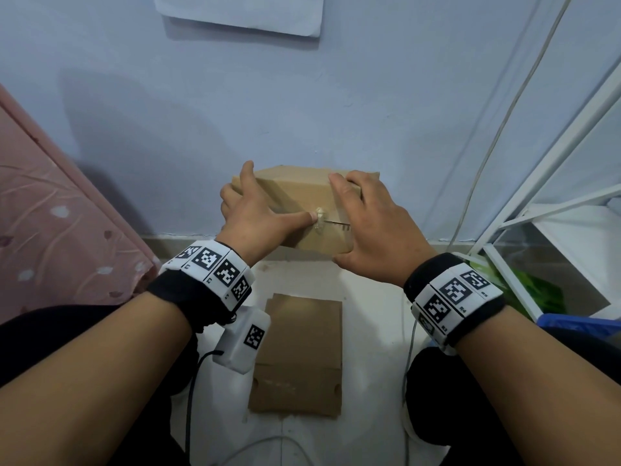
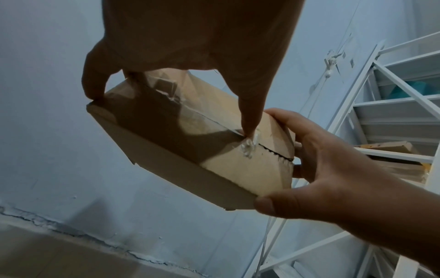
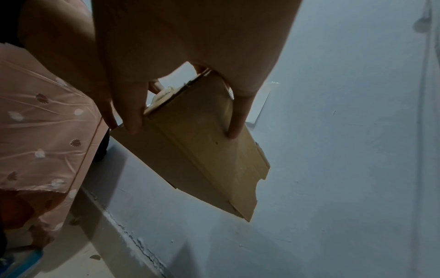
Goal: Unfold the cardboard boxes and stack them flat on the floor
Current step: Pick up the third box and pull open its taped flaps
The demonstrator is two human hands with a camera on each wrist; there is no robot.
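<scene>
I hold a small brown cardboard box (image 1: 302,193) in the air before the blue wall, still folded up. My left hand (image 1: 258,210) grips its left end, and the thumb presses on a bunched wad of clear tape (image 1: 320,219) along the centre seam. My right hand (image 1: 356,220) grips the right end, thumb under the near corner. In the left wrist view the box (image 2: 181,135) shows its seam slit open to the right of the tape wad (image 2: 249,148). The right wrist view shows the box (image 3: 204,154) from its end. A flattened cardboard box (image 1: 302,358) lies on the white floor below.
A pink patterned bedsheet (image 1: 50,213) hangs at the left. A white metal rack (image 1: 554,196) stands at the right, with a green bag (image 1: 541,290) and a blue item (image 1: 578,322) at its foot. A cable (image 1: 487,153) runs down the wall. My knees flank the flattened cardboard.
</scene>
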